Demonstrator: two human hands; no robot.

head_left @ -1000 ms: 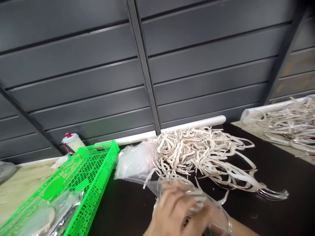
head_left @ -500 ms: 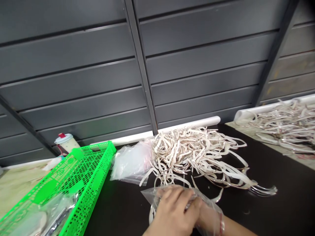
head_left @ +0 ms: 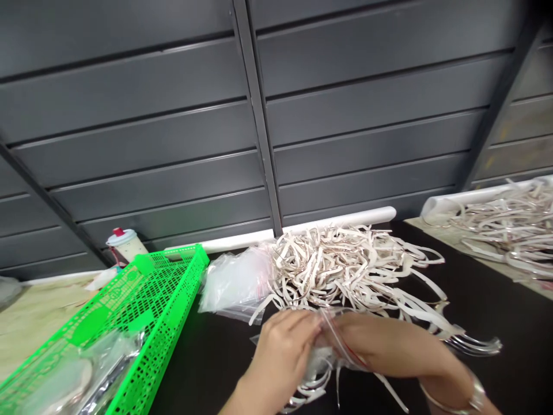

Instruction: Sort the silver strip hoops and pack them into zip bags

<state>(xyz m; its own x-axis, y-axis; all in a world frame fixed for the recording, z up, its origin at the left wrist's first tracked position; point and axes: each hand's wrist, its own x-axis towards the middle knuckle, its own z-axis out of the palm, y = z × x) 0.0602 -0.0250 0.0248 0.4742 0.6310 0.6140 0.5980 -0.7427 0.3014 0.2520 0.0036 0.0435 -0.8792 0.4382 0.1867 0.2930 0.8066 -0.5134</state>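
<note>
clear bag (head_left: 334, 340): pinched between both hands, mouth up
left hand (head_left: 283, 349): closed on bag's left edge
right hand (head_left: 384, 346): closed on right edge
strips (head_left: 345, 268): piled just beyond

Green basket (head_left: 142, 311), capped bottle (head_left: 125, 245), white tube (head_left: 345, 218) along wall.

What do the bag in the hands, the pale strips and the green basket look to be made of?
Bag: thin clear plastic film, glossy and wrinkled, with a red line at the mouth.
Pale strips: cream, matte, curved flat pieces with shiny edges; likely plastic or coated metal, unclear.
Green basket: rigid moulded plastic, perforated.
</note>
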